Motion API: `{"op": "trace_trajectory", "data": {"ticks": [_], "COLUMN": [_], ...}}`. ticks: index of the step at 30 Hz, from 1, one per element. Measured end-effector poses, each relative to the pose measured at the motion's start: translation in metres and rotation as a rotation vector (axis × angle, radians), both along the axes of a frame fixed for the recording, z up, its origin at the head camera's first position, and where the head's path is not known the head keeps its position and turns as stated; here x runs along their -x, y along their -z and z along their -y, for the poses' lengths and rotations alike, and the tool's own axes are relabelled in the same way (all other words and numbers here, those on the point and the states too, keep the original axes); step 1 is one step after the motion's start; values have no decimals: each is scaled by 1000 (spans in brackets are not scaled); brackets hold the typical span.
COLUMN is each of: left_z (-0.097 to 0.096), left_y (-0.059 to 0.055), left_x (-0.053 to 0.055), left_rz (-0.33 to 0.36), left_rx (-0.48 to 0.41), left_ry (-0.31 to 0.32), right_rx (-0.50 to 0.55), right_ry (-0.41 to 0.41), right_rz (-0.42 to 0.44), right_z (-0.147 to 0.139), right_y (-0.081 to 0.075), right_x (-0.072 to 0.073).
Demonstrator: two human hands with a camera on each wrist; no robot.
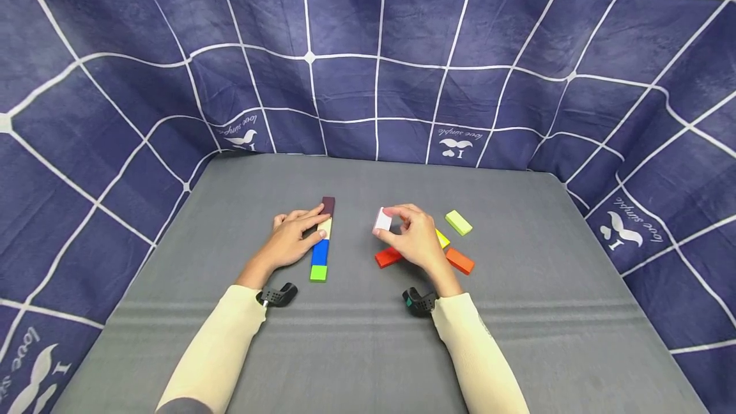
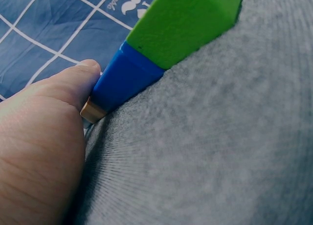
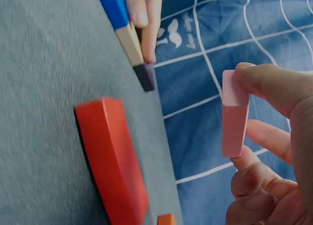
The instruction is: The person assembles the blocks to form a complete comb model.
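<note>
My right hand (image 1: 418,238) pinches a pink block (image 3: 234,115) between thumb and fingertips; in the right wrist view it is held up off the table. My left hand (image 1: 292,239) rests with extended fingers along the left side of a row of blocks laid end to end. From far to near, the row has a dark brown block (image 1: 328,206), a cream block (image 1: 326,229) partly covered by fingers, a blue block (image 1: 320,253) and a green block (image 1: 319,273).
Around the right hand lie a red block (image 1: 388,257), an orange block (image 1: 460,261), a partly hidden yellow block (image 1: 442,239) and a yellow-green block (image 1: 458,222). A grey cloth (image 1: 356,350) covers the table, with a blue checked curtain (image 1: 345,88) behind and at both sides.
</note>
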State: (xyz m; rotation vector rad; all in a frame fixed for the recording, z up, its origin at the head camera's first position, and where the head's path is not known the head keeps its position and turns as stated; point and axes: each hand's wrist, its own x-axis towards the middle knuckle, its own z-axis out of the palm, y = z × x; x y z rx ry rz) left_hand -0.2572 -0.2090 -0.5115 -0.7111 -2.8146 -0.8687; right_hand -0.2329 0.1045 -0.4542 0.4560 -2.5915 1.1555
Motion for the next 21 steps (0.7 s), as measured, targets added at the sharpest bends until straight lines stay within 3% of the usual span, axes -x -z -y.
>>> {"op": "trace_trajectory", "data": {"ticks": [11, 21], "left_z": [-2, -1], "left_y": [0, 2], "left_x": [1, 2], "left_rz": [-3, -4], "left_rx": [-7, -8], "left_ry": [-6, -3], "right_rx": [-10, -91], "right_ry": [-68, -138], "right_rz": [-40, -55], "right_z": [19, 51], "right_y": [-13, -15], "right_x": [-27, -54]}}
